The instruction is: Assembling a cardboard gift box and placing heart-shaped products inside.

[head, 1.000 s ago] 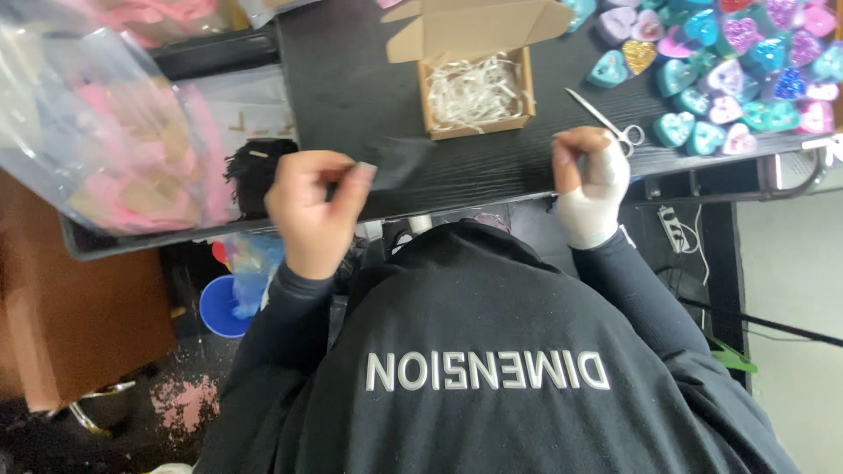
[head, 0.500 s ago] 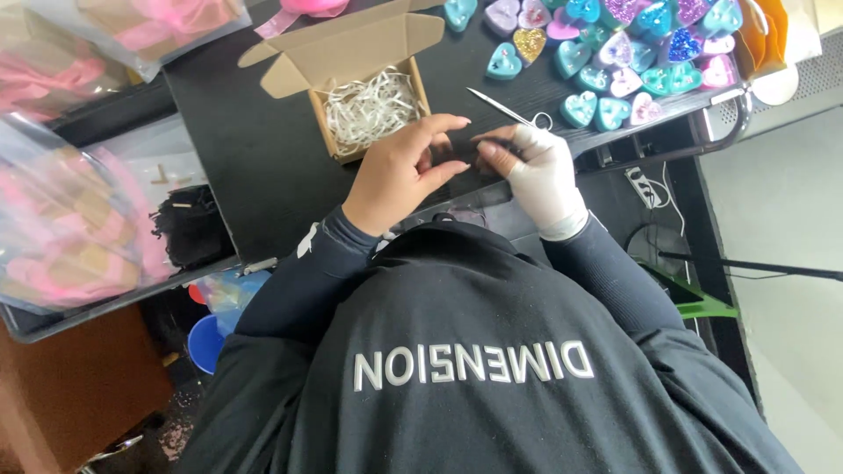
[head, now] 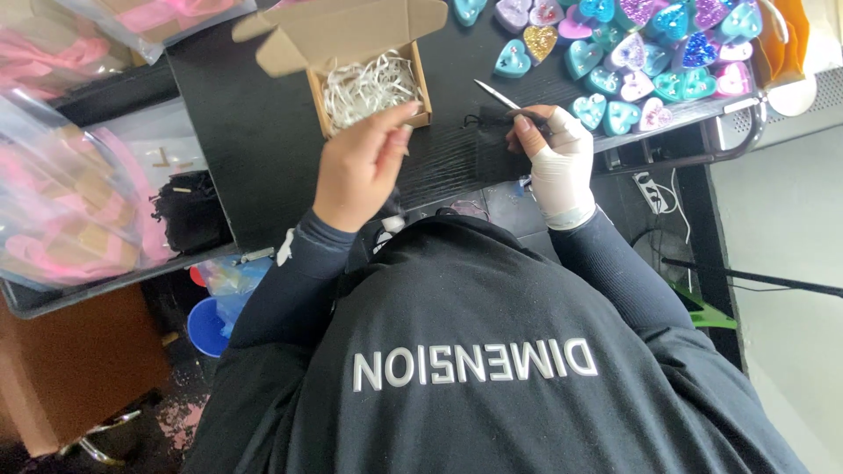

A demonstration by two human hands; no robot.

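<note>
1. The left hand (head: pixel 362 165), bare with fingers pinched narrow on nothing visible, has lifted away toward the open cardboard box (head: pixel 369 83) of white paper shred, upper centre.
2. The right hand (head: pixel 555 158), gloved white, alone keeps holding the small black pouch (head: pixel 497 145) against the black bench (head: pixel 255 123), centre.
3. Earlier both hands met on the pouch; heart-shaped tins (head: pixel 632 53) sit upper right.

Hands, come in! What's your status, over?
Left hand lifted near cardboard box, holding nothing visible. Right hand pinching small black pouch. Scissors beside pouch.
</note>
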